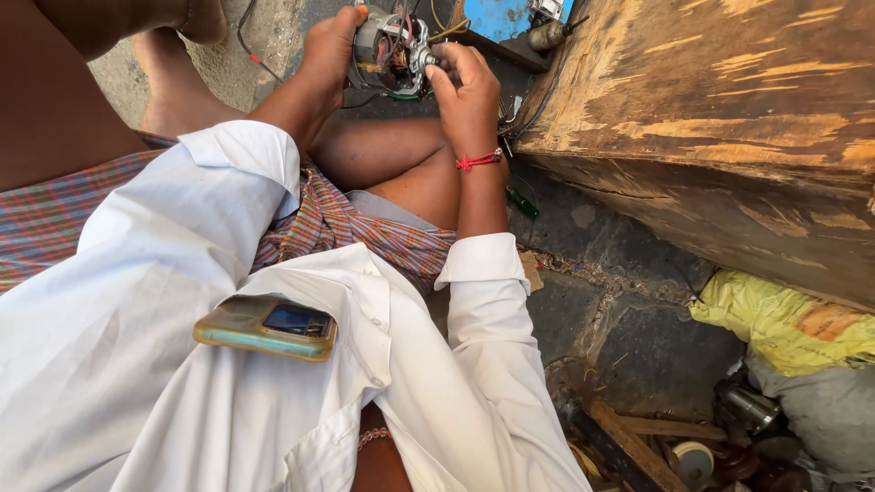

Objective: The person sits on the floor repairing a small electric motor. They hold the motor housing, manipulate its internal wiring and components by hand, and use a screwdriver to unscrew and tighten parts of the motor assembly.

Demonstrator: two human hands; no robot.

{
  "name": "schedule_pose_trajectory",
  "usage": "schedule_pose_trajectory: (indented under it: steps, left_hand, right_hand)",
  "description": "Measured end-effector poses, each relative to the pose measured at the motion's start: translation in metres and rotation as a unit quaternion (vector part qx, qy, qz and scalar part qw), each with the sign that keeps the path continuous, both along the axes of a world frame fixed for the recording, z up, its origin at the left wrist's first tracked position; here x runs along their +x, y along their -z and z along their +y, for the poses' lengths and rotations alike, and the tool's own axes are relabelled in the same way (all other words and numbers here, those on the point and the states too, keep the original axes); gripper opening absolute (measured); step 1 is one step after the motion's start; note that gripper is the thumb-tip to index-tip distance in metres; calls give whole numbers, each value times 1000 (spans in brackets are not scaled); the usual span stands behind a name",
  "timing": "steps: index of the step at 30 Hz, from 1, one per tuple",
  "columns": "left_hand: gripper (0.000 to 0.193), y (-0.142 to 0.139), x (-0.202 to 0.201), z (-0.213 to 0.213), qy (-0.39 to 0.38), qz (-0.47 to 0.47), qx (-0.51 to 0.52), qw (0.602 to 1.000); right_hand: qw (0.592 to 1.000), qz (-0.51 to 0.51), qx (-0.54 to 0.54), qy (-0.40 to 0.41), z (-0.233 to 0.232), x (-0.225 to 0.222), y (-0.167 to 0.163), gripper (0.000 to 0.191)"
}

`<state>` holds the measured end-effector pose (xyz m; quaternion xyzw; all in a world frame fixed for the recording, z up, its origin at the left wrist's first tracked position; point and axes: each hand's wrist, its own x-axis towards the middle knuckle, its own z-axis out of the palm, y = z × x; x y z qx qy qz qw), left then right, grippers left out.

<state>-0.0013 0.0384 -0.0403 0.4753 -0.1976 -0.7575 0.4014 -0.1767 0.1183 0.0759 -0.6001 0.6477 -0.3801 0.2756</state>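
A small electric motor [390, 53] with copper windings, coloured wires and a metal frame is held up over my knees at the top of the head view. My left hand [330, 50] grips its left side. My right hand [465, 87], with a red thread around the wrist, holds the motor's right end, thumb and fingers closed around the shaft area. Part of the motor is hidden behind both hands.
A large worn wooden block [720, 118] stands close on the right. A blue box [501, 16] lies beyond the motor. A green-handled screwdriver [521, 202] rests on the stone floor. A yellow sack [784, 323] and metal parts [747, 410] crowd the lower right. A phone [266, 326] sits in my shirt pocket.
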Motion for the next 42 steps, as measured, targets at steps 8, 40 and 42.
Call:
schedule_pose_trajectory:
  steps: [8,40,42]
  left_hand:
    - [38,-2,-1,-4,-1,-24,2,1000]
    - [35,-13,5,-4,-15,-39,4,999]
    - [34,-15,6,-3,-7,-52,18,998]
  right_hand:
    - [1000,1,-6,-10,2,-7,5,16]
    - [995,-63,15,81,-4,6,24,18]
    - [997,-22,-12,69,-4,6,19,17]
